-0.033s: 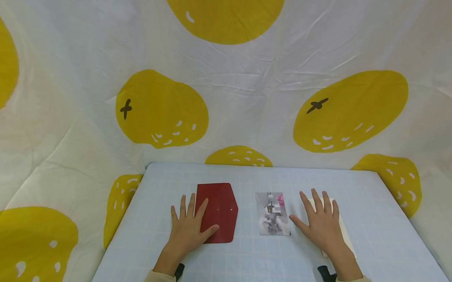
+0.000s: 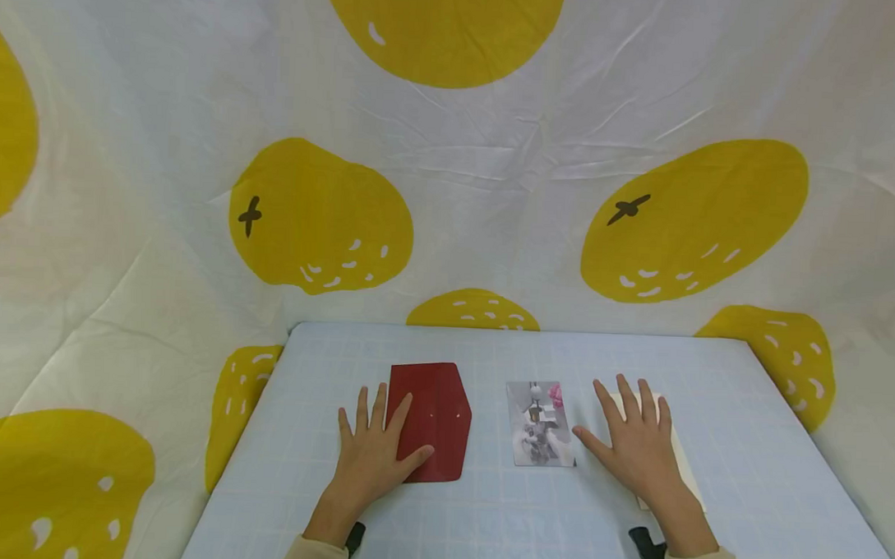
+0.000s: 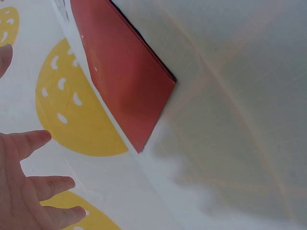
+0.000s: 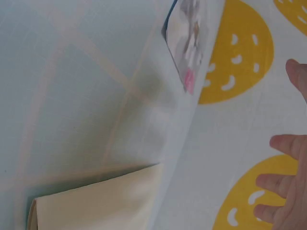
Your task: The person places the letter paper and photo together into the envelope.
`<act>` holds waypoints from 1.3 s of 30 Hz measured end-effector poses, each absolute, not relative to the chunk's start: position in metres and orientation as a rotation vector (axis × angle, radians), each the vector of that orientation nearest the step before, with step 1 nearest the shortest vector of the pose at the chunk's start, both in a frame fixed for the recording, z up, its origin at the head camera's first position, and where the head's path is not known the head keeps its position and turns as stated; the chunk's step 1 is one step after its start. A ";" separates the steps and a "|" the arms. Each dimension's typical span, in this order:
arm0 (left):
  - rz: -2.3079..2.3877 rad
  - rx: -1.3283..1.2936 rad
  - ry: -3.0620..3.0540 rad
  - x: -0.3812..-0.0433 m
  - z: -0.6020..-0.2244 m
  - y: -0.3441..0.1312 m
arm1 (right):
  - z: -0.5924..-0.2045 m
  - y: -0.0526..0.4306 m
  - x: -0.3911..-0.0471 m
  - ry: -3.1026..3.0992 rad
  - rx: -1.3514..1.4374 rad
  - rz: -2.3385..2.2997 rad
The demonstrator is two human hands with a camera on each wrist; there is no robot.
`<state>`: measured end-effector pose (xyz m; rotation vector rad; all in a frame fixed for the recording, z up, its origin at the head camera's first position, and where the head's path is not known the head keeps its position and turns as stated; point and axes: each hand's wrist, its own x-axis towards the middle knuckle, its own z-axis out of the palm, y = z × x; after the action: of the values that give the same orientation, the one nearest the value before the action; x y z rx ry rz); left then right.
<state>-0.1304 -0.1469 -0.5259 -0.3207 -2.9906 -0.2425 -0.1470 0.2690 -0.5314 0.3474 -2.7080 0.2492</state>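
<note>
A red envelope (image 2: 442, 427) with an angled flap lies on the left half of the table. My left hand (image 2: 367, 458), fingers spread, overlaps its left side in the head view; the left wrist view shows the hand (image 3: 29, 187) raised, with the envelope (image 3: 124, 72) apart from it. On the right, my right hand (image 2: 637, 446) is spread above a cream, layered paper item (image 2: 683, 469), hiding much of it. The right wrist view shows that cream item's (image 4: 100, 201) folded edge. Between the hands lies a greyscale picture card (image 2: 540, 427) with a pink flower. Both hands are bare of objects.
A pale blue checked cloth (image 2: 498, 520) covers the table. White fabric with yellow fruit prints (image 2: 320, 217) hangs behind and at the sides. Small black pieces, one a wrist mount (image 2: 647, 547), show by both sleeves.
</note>
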 end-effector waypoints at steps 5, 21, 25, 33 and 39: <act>-0.239 -0.319 -2.982 -0.130 -0.526 -0.147 | -0.531 0.269 -0.146 -2.723 0.337 0.254; -0.359 -0.337 -3.024 -0.133 -0.527 -0.149 | -0.523 0.264 -0.147 -2.693 0.371 0.340; -0.377 -0.346 -3.031 -0.135 -0.529 -0.151 | -0.523 0.261 -0.155 -2.682 0.398 0.373; -0.433 -0.371 -3.083 -0.142 -0.534 -0.156 | -0.530 0.256 -0.182 -2.755 0.424 0.454; -0.516 -0.378 -3.187 -0.145 -0.541 -0.160 | -0.543 0.255 -0.205 -2.916 0.401 0.511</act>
<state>-0.1448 -0.1600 -0.5414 -0.3782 -3.1875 -0.5161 -0.2046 0.2546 -0.5426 0.4007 -2.9158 0.5110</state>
